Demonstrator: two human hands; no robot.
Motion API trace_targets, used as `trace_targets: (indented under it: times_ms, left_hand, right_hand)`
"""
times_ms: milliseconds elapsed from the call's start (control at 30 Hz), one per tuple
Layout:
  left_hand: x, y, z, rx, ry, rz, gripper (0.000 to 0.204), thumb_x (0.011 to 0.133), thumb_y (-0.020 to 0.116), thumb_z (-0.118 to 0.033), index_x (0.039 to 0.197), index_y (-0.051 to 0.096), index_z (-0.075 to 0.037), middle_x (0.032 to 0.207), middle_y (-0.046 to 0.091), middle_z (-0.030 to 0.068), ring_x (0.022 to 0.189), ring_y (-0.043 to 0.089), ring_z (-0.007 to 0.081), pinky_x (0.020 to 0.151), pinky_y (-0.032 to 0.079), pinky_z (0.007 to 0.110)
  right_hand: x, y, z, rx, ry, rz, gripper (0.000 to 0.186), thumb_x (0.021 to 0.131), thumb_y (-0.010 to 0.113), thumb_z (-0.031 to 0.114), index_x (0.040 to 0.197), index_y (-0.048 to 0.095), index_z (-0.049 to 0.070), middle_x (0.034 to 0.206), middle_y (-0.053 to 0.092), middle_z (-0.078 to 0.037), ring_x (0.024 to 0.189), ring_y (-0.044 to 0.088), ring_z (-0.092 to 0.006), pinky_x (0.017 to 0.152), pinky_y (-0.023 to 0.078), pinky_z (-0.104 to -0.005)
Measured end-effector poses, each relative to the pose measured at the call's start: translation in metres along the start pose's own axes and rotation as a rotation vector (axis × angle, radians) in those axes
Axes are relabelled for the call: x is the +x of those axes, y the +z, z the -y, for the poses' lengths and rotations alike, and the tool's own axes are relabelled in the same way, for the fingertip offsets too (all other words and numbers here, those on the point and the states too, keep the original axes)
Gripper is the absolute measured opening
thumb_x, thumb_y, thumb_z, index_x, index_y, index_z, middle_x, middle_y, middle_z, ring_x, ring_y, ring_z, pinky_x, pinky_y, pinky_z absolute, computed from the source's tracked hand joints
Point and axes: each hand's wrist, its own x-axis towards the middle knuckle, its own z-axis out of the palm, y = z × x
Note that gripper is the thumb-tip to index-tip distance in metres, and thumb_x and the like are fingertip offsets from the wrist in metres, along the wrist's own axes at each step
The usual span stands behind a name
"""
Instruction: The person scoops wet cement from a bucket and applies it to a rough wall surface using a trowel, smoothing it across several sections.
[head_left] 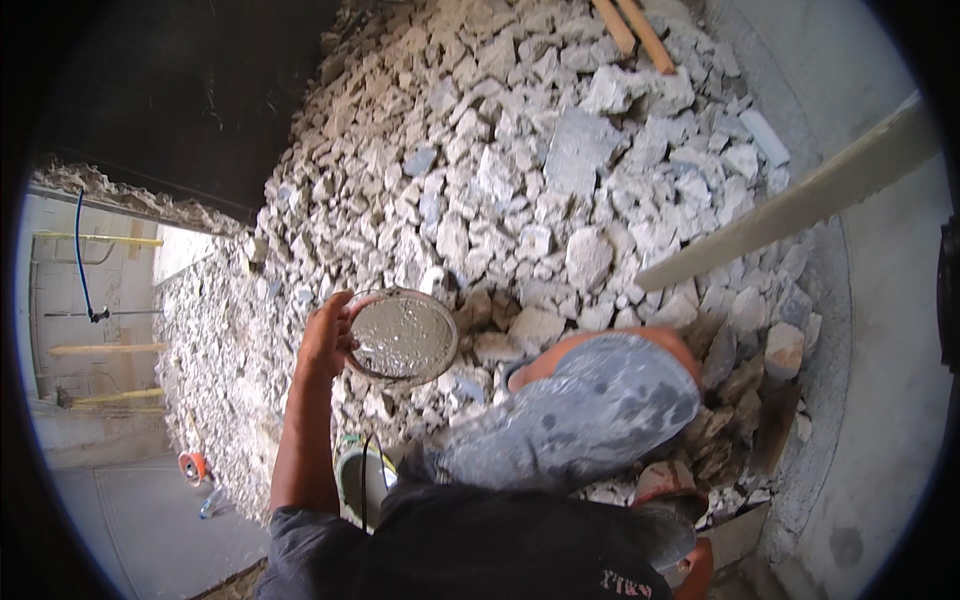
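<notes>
My left hand (328,335) grips the rim of a round bucket (449,352) at its left side. Wet grey mortar (402,336) fills the bucket almost to the brim. It is held over the rubble in front of my bent leg (590,410), which is in stained grey trousers. A pale green bucket (350,482) with a dark handle stands beside my left upper arm. Low on the right, a sliver of my right arm (697,568) shows past my dark shirt, close to a reddish, mortar-smeared container (664,482); the fingers on that side cannot be made out.
Loose broken stone (480,190) covers the ground. A plank (800,195) slants in from the right by a concrete wall (890,400). Two wooden battens (640,30) lie at the top. A large dark panel (190,90) fills the upper left; an orange reel (192,467) lies lower left.
</notes>
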Motion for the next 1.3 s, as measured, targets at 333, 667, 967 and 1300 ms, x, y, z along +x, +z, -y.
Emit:
trace_targets:
  times_ms: [333, 667, 967, 1300]
  left_hand:
    - [0.072, 0.034, -0.073, -0.388, 0.051, 0.113, 0.034, 0.09, 0.073, -0.037, 0.075, 0.052, -0.016, 0.057, 0.037, -0.0033, 0.049, 0.035, 0.0164, 0.055, 0.037, 0.037]
    - [0.183, 0.087, -0.057, -0.272, 0.223, 0.23, 0.022, 0.093, 0.07, -0.025, 0.085, 0.063, -0.006, 0.063, 0.045, 0.0007, 0.05, 0.041, 0.0162, 0.05, 0.036, 0.037]
    - [0.15, -0.057, 0.168, 1.445, 0.544, 0.58, 0.082, 0.092, 0.059, -0.072, 0.124, 0.067, 0.003, 0.114, 0.07, 0.0326, 0.109, 0.068, 0.0461, 0.099, 0.053, 0.051]
    - [0.055, -0.169, 0.293, 1.801, 0.066, 1.282, 0.053, 0.086, 0.071, -0.049, 0.124, 0.072, -0.012, 0.107, 0.075, 0.0155, 0.102, 0.072, 0.034, 0.082, 0.055, 0.055]
  right_hand:
    - [0.036, 0.042, -0.021, 0.264, 0.007, -0.046, 0.041, 0.089, 0.077, 0.023, 0.119, 0.065, -0.002, 0.07, 0.057, -0.008, 0.047, 0.043, -0.0161, 0.039, 0.031, -0.039]
    - [0.073, 0.08, -0.039, 0.419, 0.019, 0.023, 0.051, 0.096, 0.064, 0.029, 0.134, 0.055, -0.004, 0.103, 0.055, -0.009, 0.079, 0.045, -0.0222, 0.066, 0.036, -0.043]
    - [0.096, 0.138, -0.057, 1.645, 0.165, 0.331, 0.064, 0.11, 0.036, 0.043, 0.154, 0.04, -0.003, 0.154, 0.051, -0.012, 0.132, 0.054, -0.0311, 0.109, 0.044, -0.0461]
    - [0.103, 0.116, -0.058, 1.479, 0.117, 0.121, 0.067, 0.108, 0.041, 0.046, 0.155, 0.038, -0.001, 0.143, 0.053, -0.012, 0.121, 0.054, -0.0281, 0.096, 0.048, -0.0458]
